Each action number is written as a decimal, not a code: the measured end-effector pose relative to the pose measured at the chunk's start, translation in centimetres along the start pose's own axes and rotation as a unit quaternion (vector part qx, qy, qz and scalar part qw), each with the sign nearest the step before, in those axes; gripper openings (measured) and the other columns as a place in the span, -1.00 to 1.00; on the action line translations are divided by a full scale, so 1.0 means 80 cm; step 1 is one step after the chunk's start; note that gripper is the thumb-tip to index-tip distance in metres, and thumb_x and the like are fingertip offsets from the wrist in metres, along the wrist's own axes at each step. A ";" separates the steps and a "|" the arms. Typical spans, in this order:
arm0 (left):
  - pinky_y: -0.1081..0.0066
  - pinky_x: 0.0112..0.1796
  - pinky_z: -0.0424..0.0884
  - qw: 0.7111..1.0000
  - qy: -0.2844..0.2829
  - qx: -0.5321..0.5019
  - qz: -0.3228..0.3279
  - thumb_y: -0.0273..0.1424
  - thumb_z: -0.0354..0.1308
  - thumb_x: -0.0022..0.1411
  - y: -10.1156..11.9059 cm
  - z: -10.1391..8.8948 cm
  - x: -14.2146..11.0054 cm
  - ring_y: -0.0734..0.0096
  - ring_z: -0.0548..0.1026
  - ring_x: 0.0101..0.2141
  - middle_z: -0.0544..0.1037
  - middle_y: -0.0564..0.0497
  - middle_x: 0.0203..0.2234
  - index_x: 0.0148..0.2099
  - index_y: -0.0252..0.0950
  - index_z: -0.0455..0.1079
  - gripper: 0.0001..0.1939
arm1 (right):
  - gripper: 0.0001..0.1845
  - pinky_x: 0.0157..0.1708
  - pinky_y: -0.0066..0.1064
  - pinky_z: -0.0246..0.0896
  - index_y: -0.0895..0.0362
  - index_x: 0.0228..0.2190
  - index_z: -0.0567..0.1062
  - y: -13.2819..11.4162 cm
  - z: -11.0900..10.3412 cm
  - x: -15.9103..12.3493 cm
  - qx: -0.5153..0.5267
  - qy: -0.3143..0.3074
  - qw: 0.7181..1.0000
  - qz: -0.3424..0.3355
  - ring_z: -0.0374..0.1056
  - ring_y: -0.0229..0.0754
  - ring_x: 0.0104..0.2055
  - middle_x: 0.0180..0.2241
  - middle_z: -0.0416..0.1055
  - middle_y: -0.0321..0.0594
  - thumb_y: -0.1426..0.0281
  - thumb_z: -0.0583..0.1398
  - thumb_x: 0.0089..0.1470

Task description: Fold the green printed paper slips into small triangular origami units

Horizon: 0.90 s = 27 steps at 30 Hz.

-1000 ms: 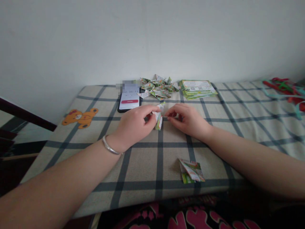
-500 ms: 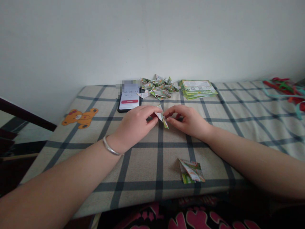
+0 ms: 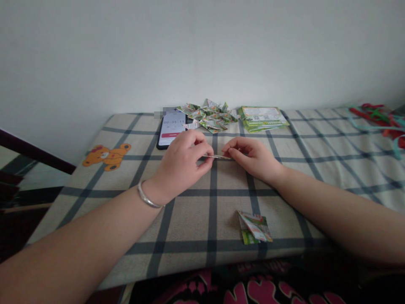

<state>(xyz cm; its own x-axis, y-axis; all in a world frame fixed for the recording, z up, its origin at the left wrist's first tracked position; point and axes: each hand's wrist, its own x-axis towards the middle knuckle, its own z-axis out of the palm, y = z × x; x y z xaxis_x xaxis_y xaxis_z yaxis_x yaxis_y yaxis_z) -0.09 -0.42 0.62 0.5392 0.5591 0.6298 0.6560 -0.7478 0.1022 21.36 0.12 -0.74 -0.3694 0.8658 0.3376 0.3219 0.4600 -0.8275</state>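
Over the middle of the table, a folded piece of printed paper (image 3: pixel 217 156) shows edge-on as a thin strip between my hands. Its left end is pinched between the thumb and fingers of my left hand (image 3: pixel 190 158), which has a silver bangle (image 3: pixel 147 196) at the wrist. My right hand (image 3: pixel 249 155) closes its thumb and fingertips on the right end. Nearer to me lies another folded printed paper (image 3: pixel 255 228), flat on the checked cloth with a loose flap across it.
A pile of folded paper pieces (image 3: pixel 210 116) lies by the wall, partly against a phone (image 3: pixel 172 131) showing a timer. Right of it is a stack of printed sheets (image 3: pixel 264 118). A bear cutout (image 3: pixel 109 157) lies left, coloured ribbons (image 3: pixel 378 120) far right.
The paper between my hands has turned from showing its printed face, tilted, to lying edge-on. My left hand has rolled and lifted slightly, and my right fingers have closed on the paper's end.
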 end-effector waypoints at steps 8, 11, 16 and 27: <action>0.20 -0.07 0.40 1.000 0.010 0.016 0.009 -0.49 0.10 0.23 0.001 -0.004 0.000 0.21 0.47 -0.10 0.52 -0.11 -0.14 -0.33 -0.29 0.43 -0.90 | -0.68 -0.29 -0.41 0.29 0.11 -0.27 0.43 -0.010 -0.005 -0.007 -0.065 -0.020 0.994 -0.088 0.36 -0.27 -0.29 -0.30 0.45 -0.28 0.64 0.10 -0.08; 0.18 -0.07 0.39 1.000 -0.008 0.024 0.005 -0.49 0.08 0.24 0.004 -0.006 0.001 0.21 0.51 -0.12 0.58 -0.06 -0.17 -0.31 -0.28 0.43 -0.89 | -0.77 -0.31 -0.40 0.31 0.10 -0.27 0.42 -0.011 -0.004 -0.007 -0.081 -0.013 0.991 -0.105 0.35 -0.27 -0.31 -0.31 0.45 -0.27 0.57 0.17 -0.01; 0.17 -0.10 0.38 0.999 -0.020 0.039 -0.004 -0.45 0.05 0.26 0.008 -0.009 0.002 0.20 0.52 -0.16 0.61 -0.02 -0.31 -0.27 -0.27 0.44 -0.86 | -0.98 -0.37 -0.41 0.30 0.10 -0.35 0.46 -0.010 0.000 -0.007 -0.099 0.026 0.990 -0.093 0.35 -0.28 -0.38 -0.39 0.46 -0.27 0.43 0.21 0.09; 0.25 -0.16 0.34 0.998 -0.044 0.030 0.028 -0.36 0.07 0.32 0.006 -0.004 0.000 0.29 0.52 -0.25 0.60 0.04 -0.37 -0.28 -0.24 0.45 -0.84 | -0.95 -0.42 -0.43 0.26 0.13 -0.43 0.51 -0.007 0.003 -0.003 -0.030 -0.006 0.999 -0.043 0.37 -0.29 -0.42 -0.42 0.54 -0.26 0.45 0.23 0.06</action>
<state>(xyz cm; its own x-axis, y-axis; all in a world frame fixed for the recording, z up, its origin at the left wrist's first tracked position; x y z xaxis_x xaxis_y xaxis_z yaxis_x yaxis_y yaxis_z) 0.01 -0.91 0.92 0.6181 0.5484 0.5631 0.6524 -0.7576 0.0218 21.09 -0.42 -0.43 -0.4089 0.8197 0.4010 0.3404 0.5447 -0.7664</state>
